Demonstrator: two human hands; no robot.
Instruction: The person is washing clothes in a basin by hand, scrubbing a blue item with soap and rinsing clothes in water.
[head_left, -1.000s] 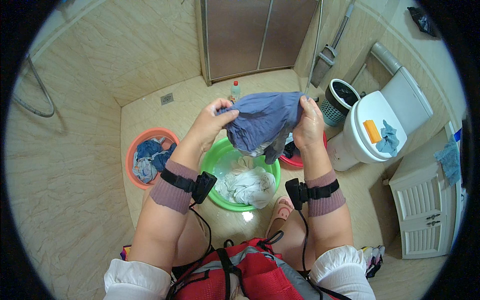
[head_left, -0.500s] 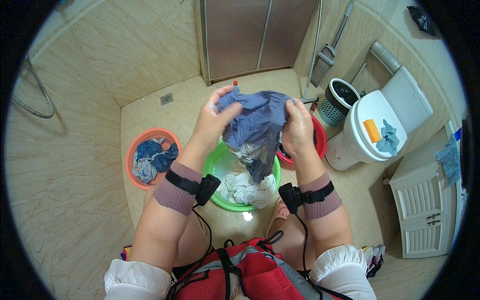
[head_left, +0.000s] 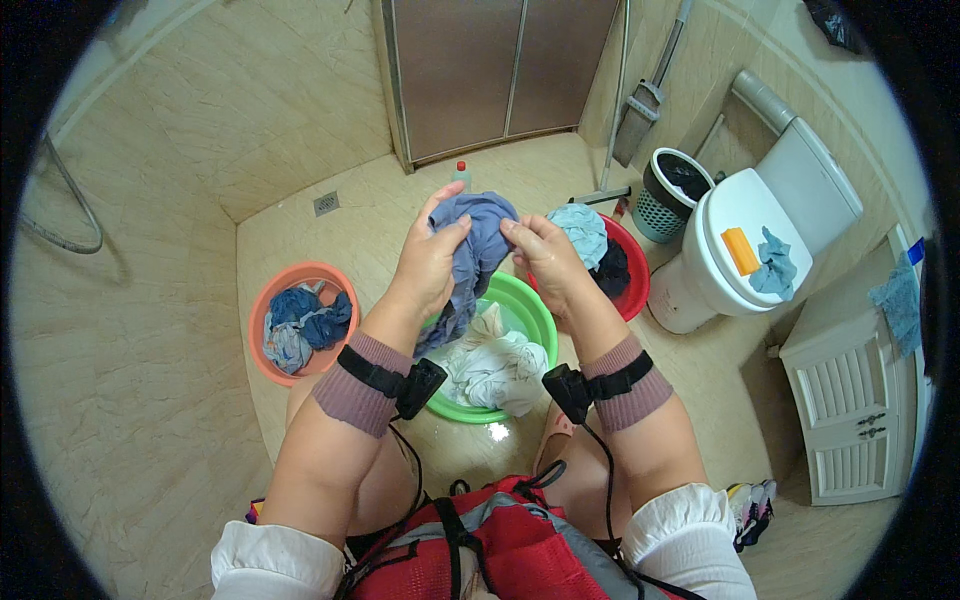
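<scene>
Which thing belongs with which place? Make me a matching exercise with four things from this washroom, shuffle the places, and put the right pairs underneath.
Things:
1. Purple-blue cloth
2. White clothes
3. Black cloth
4. Orange block

Places:
A. On the toilet lid
B. In the red basin
C. Held by the left hand and right hand
D. In the green basin

Pairs: 1-C, 2-D, 3-B, 4-A
</scene>
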